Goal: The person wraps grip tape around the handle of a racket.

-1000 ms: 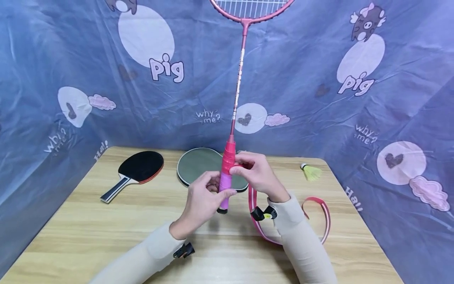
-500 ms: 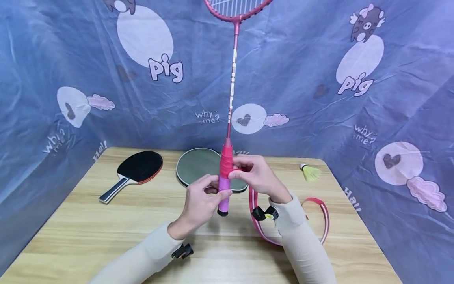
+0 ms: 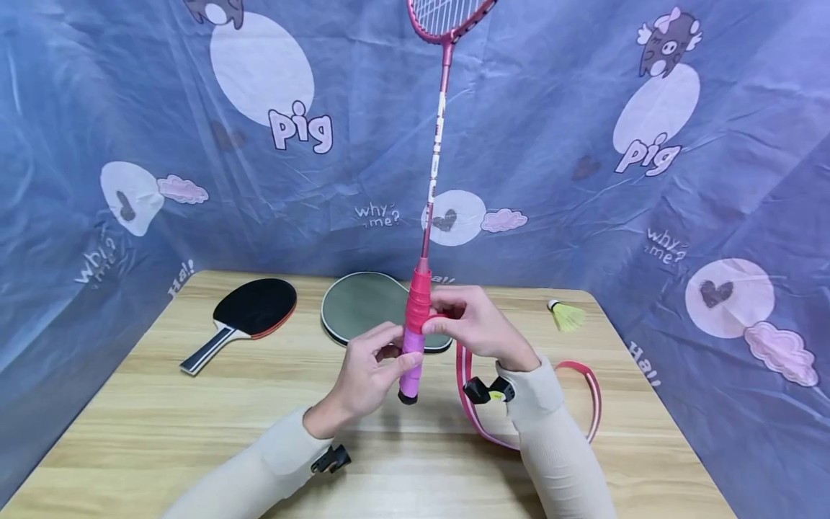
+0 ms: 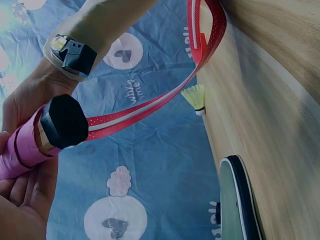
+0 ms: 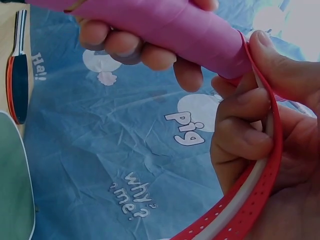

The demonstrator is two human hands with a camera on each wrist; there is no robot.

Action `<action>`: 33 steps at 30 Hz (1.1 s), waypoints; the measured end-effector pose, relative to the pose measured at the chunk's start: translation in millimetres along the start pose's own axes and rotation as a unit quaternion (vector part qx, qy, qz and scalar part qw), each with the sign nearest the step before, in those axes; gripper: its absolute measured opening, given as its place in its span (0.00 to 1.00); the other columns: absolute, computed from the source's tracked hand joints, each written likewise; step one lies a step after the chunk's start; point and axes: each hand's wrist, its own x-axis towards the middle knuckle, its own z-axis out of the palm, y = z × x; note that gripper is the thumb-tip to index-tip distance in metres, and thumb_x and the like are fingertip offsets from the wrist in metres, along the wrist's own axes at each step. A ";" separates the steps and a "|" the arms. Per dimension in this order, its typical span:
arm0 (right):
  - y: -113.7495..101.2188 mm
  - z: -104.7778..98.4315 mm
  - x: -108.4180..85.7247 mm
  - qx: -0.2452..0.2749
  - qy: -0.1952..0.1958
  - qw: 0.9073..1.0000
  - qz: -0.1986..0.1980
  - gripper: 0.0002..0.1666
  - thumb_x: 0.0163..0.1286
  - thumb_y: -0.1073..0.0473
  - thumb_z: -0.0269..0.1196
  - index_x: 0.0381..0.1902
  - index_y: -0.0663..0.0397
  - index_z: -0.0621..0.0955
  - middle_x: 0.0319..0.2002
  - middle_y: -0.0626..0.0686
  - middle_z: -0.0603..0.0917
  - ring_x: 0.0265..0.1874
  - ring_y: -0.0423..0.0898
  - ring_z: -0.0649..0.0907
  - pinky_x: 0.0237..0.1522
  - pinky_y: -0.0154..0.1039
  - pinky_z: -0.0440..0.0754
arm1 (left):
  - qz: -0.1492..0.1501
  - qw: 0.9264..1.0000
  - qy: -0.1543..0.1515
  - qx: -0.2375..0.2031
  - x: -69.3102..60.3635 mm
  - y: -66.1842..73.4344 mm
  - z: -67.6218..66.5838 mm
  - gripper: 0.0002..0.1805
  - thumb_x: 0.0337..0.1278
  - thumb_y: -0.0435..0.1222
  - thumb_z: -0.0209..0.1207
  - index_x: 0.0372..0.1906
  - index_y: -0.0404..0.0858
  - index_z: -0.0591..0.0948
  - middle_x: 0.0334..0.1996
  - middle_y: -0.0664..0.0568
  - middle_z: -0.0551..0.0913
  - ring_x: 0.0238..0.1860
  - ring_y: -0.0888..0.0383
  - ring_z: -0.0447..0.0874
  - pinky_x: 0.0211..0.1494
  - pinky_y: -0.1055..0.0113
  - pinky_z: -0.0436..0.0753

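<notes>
I see the left arm (image 3: pixel 243 472) in a cream fabric sleeve (image 3: pixel 285 447), slanting up and inward; the right arm (image 3: pixel 564 450), sleeved alike, stands steeper. The bare left hand (image 3: pixel 363 371) grips, its fingers curled and thumb across the front; the bare right hand (image 3: pixel 480 324), a little higher, pinches, thumb against bent fingers
</notes>
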 end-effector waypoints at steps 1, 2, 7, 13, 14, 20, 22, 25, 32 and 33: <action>0.3 -0.2 -0.2 -0.001 -0.001 1.000 -0.003 0.11 0.62 0.68 0.71 0.43 0.64 0.86 0.31 0.55 0.84 0.28 0.36 0.78 0.28 0.29 0.79 | 0.005 1.000 -0.002 -0.004 -0.2 -0.3 0.2 0.11 0.59 0.25 0.66 0.47 0.29 0.85 0.35 0.41 0.83 0.36 0.63 0.82 0.42 0.68 0.89; -0.3 -0.4 -0.3 0.001 0.000 1.000 -0.002 0.11 0.62 0.69 0.71 0.43 0.63 0.86 0.31 0.55 0.85 0.28 0.36 0.78 0.28 0.29 0.79 | 0.007 1.000 -0.005 -0.008 -0.3 -0.5 0.4 0.11 0.59 0.25 0.65 0.47 0.29 0.85 0.35 0.41 0.83 0.36 0.63 0.82 0.42 0.68 0.89; -2.0 -1.7 -0.8 0.001 -0.001 1.000 -0.004 0.11 0.62 0.68 0.71 0.43 0.62 0.86 0.31 0.54 0.85 0.28 0.37 0.78 0.28 0.29 0.79 | 0.015 0.999 -0.015 -0.027 -0.1 -0.8 0.3 0.11 0.60 0.23 0.64 0.47 0.29 0.85 0.34 0.40 0.82 0.36 0.64 0.81 0.41 0.69 0.88; -3.6 -2.4 -0.7 0.003 -0.002 1.000 -0.008 0.12 0.62 0.68 0.71 0.45 0.63 0.86 0.33 0.56 0.86 0.29 0.36 0.79 0.29 0.30 0.80 | 0.011 0.997 -0.038 -0.060 0.9 -0.5 -2.2 0.10 0.62 0.22 0.60 0.47 0.28 0.83 0.36 0.38 0.80 0.38 0.66 0.81 0.42 0.70 0.87; -3.6 -2.3 -0.7 0.003 -0.001 1.000 -0.007 0.12 0.63 0.68 0.70 0.45 0.63 0.86 0.34 0.56 0.86 0.29 0.36 0.79 0.29 0.30 0.81 | 0.010 0.997 -0.043 -0.069 0.9 -0.6 -2.6 0.10 0.63 0.22 0.59 0.47 0.27 0.83 0.36 0.37 0.80 0.39 0.66 0.81 0.43 0.70 0.87; -2.4 -1.1 -5.8 0.004 0.012 1.000 0.001 0.15 0.62 0.70 0.70 0.47 0.66 0.86 0.36 0.57 0.86 0.31 0.37 0.81 0.32 0.31 0.84 | -0.008 0.990 -0.085 -0.116 -0.2 -1.8 -3.0 0.10 0.67 0.24 0.55 0.49 0.26 0.81 0.39 0.35 0.78 0.42 0.64 0.81 0.47 0.69 0.86; -2.0 -0.4 -8.1 0.007 0.016 1.000 0.002 0.16 0.61 0.71 0.71 0.47 0.68 0.86 0.36 0.57 0.86 0.31 0.38 0.82 0.32 0.31 0.84 | -0.011 0.987 -0.101 -0.122 -1.4 -2.2 -3.2 0.10 0.68 0.25 0.54 0.50 0.25 0.80 0.40 0.35 0.78 0.42 0.64 0.81 0.48 0.68 0.86; -1.7 1.2 -8.9 0.012 0.015 1.000 0.002 0.15 0.60 0.71 0.71 0.46 0.67 0.86 0.37 0.55 0.86 0.32 0.38 0.82 0.33 0.31 0.84 | -0.015 0.984 -0.116 -0.131 -2.7 -1.9 -5.0 0.11 0.70 0.25 0.52 0.51 0.25 0.79 0.40 0.34 0.78 0.41 0.63 0.82 0.47 0.66 0.87; -5.4 1.1 -7.4 0.036 0.005 0.999 -0.013 0.11 0.62 0.68 0.71 0.43 0.65 0.86 0.34 0.49 0.85 0.32 0.37 0.80 0.33 0.32 0.83 | -0.021 0.965 -0.175 -0.192 0.3 -0.5 -9.9 0.15 0.73 0.28 0.46 0.55 0.23 0.74 0.41 0.26 0.77 0.41 0.61 0.84 0.49 0.59 0.88; -5.8 0.9 -7.6 0.040 0.003 0.999 -0.013 0.11 0.62 0.67 0.71 0.43 0.65 0.86 0.34 0.48 0.85 0.32 0.37 0.80 0.33 0.32 0.83 | -0.022 0.962 -0.183 -0.202 0.6 -0.1 -10.1 0.15 0.73 0.28 0.45 0.56 0.23 0.73 0.41 0.25 0.77 0.42 0.61 0.84 0.50 0.59 0.88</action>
